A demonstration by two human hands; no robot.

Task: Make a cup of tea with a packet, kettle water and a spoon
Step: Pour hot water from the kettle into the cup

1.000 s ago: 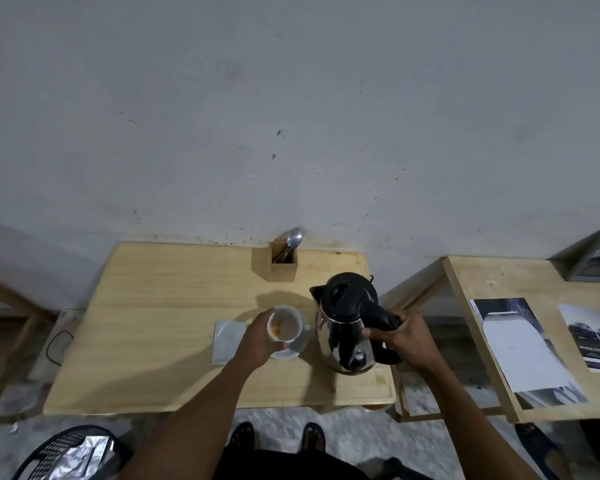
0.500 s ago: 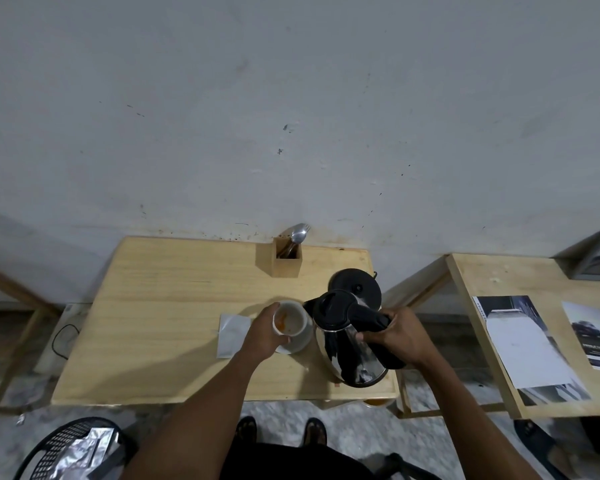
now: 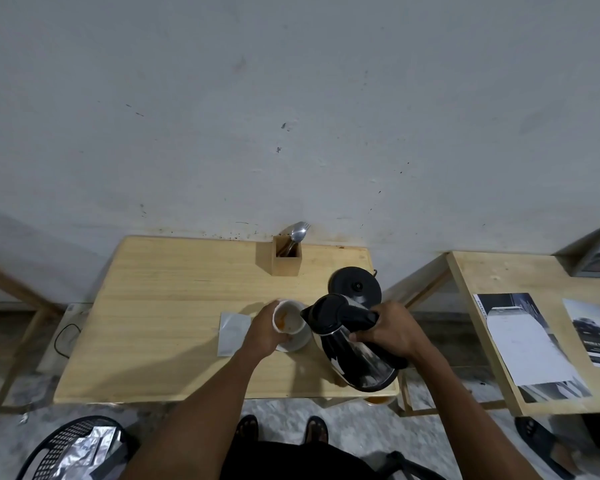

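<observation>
Right hand [image 3: 392, 329] is wrapped tight around the kettle [image 3: 352, 344] handle, tipping the spout right over the cup [image 3: 289, 317]. Left hand [image 3: 265, 332] is curled around the cup, which sits tilted on its saucer [image 3: 300, 341]. With fingers that close, a sloppy pour could scald them or overshoot. Packet [image 3: 232, 332] lies just left, spoon [image 3: 298, 233] stands in the wooden holder [image 3: 286, 258] behind, kettle base [image 3: 355, 286] nearby. Nothing blocks the pour.

A small white paper cup [image 3: 289, 317] sits between a flat silver foil packet [image 3: 232, 333] on its left and a tilted steel-bodied black-lidded kettle [image 3: 352, 344] on its right, with a wooden box holder [image 3: 286, 260] behind.
</observation>
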